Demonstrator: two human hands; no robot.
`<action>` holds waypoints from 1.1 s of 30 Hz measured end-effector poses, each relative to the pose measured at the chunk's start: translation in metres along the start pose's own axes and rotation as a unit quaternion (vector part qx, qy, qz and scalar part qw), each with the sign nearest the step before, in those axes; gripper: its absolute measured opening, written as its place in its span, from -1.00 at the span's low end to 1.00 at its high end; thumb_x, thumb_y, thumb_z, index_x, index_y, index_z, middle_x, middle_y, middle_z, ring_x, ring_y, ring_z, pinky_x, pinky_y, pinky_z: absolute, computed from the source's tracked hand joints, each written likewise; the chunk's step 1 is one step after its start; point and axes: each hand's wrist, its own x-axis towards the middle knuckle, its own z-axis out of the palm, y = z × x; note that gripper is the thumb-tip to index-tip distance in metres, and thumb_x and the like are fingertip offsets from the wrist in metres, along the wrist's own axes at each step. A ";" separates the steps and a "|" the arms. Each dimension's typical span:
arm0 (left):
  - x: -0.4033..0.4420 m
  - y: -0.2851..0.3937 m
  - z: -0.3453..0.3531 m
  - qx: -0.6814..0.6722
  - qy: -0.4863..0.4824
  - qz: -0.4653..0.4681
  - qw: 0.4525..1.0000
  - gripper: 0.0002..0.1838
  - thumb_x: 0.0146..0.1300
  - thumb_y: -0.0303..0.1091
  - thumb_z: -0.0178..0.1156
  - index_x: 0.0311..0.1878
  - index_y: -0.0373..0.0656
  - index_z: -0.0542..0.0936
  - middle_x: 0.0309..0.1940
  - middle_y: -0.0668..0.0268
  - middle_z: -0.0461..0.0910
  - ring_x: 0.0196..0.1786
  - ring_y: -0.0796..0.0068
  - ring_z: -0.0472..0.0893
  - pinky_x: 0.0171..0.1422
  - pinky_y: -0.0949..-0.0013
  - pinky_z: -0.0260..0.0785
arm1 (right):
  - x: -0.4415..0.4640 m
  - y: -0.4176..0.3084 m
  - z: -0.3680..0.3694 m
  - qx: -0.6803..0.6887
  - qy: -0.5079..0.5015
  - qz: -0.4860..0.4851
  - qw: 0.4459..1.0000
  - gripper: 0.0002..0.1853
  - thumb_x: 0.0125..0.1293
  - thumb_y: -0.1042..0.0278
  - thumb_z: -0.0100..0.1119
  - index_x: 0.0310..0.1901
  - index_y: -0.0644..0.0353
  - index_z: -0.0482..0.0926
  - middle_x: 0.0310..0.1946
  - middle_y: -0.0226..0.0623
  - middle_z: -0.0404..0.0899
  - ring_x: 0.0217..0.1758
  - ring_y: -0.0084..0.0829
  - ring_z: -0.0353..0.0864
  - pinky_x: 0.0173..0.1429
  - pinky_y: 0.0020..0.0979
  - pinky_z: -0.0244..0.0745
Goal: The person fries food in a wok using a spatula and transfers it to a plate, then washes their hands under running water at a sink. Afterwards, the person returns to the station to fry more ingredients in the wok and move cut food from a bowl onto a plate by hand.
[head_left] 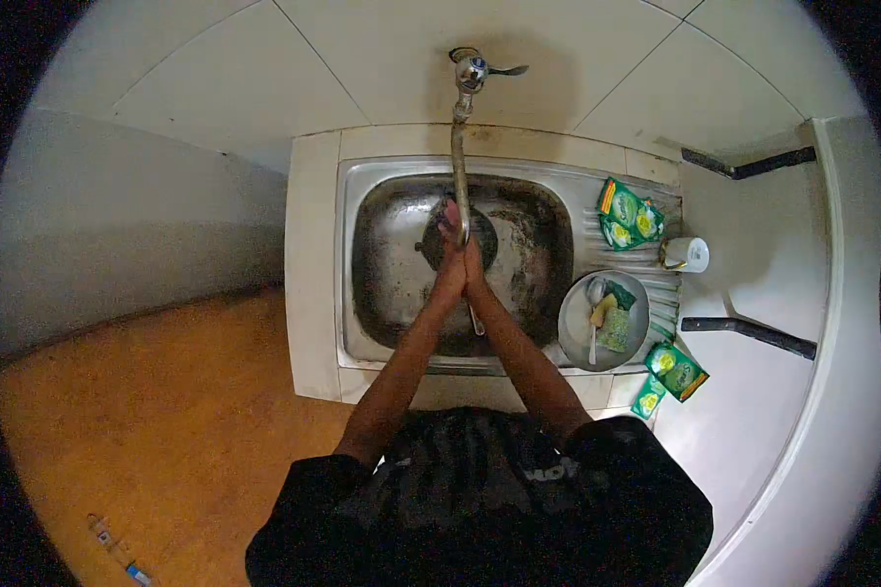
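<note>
Both my hands meet over the sink basin point(382, 264), below the curved spout of the tap point(459, 161). My left hand point(449, 256) has its fingers stretched toward the back, and I see nothing held in it. Pressed against it is my right hand point(473, 262), whose fingers are mostly hidden by the spout and the other hand. Beneath the hands lies a dark round pan or lid point(485, 240) with a small knob at its left. A thin metal handle point(477, 321) shows between my forearms, its other end hidden.
On the drainboard at right stand a bowl point(570, 342) holding a spoon and a green sponge, a white mug point(693, 255) and a green packet point(631, 213). More green packets point(675, 370) lie near the front corner. Black brackets point(749, 333) stick out at right.
</note>
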 end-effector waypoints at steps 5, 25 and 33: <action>0.042 -0.013 -0.051 -0.020 -0.186 -0.026 0.982 -0.26 0.38 0.21 -0.25 0.44 -0.11 0.05 0.39 0.09 0.10 0.40 0.19 0.13 0.45 0.23 -0.11 | -0.003 -0.025 0.033 -0.123 0.024 0.023 0.992 -0.34 0.43 -0.19 -0.30 0.37 0.12 0.13 0.25 -0.20 0.33 0.24 -0.31 0.36 0.26 -0.36 0.23; 0.042 -0.056 -0.059 -0.333 -0.097 -0.134 0.928 -0.67 0.38 -0.23 0.01 0.09 -0.23 0.42 -0.12 0.26 0.51 -0.10 0.38 0.53 0.12 0.31 0.39 | 0.015 -0.027 0.005 0.084 -0.075 -0.088 0.990 -0.68 0.44 0.25 -0.07 0.13 0.19 0.33 -0.13 -0.23 0.54 -0.10 -0.31 0.59 0.01 -0.35 0.52; 0.004 0.007 -0.028 -0.438 -0.144 -0.111 0.880 -0.72 0.37 -0.41 -0.01 0.09 -0.30 0.41 -0.11 0.22 0.53 -0.07 0.35 0.53 0.05 0.29 0.45 | 0.011 -0.044 0.024 0.085 0.020 0.014 0.996 -0.81 0.44 0.28 -0.10 -0.01 0.15 0.32 -0.22 -0.26 0.50 -0.19 -0.34 0.55 -0.02 -0.29 0.53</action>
